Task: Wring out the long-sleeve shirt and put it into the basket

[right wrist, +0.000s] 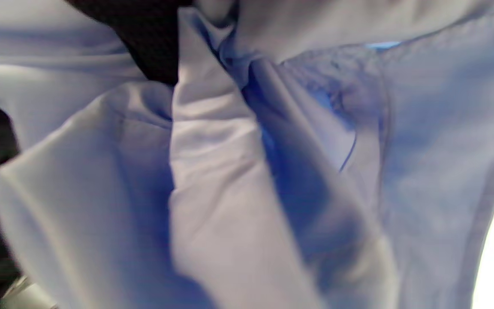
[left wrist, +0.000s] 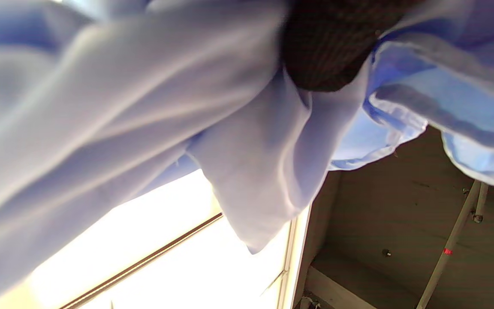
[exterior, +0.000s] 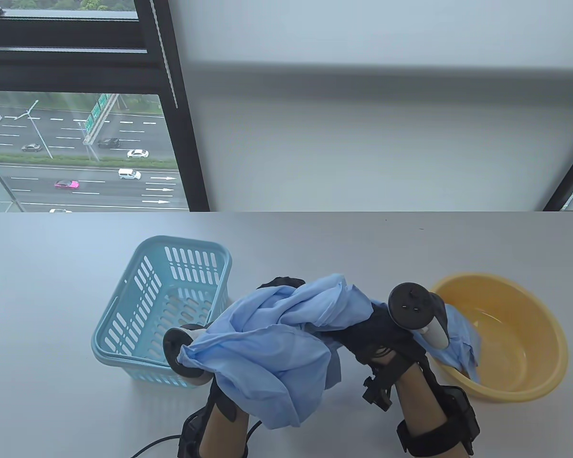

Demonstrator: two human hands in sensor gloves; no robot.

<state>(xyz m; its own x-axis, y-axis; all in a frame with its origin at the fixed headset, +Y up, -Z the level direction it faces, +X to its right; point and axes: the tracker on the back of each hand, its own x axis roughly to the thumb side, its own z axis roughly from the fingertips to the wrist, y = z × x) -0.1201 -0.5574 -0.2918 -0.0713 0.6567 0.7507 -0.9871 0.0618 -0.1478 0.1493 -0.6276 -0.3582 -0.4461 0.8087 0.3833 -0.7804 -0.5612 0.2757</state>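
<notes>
The light blue long-sleeve shirt (exterior: 277, 343) hangs bunched above the table, between the basket and the basin. Both gloved hands grip it. My left hand (exterior: 279, 285) is mostly buried under the cloth, with only dark glove tips showing at the top of the bundle. My right hand (exterior: 363, 336) clutches the shirt's right part, and a fold trails over the basin's rim. The light blue slotted basket (exterior: 124, 324) stands to the left, with nothing visible inside. Cloth (left wrist: 144, 107) fills the left wrist view around a dark fingertip (left wrist: 324, 51). Folds of shirt (right wrist: 272, 171) fill the right wrist view too.
A yellow basin (exterior: 535, 334) sits at the right, near the table's front edge. The grey table (exterior: 344, 243) runs back to a wall and a window. A black cable (exterior: 148, 446) lies by my left forearm.
</notes>
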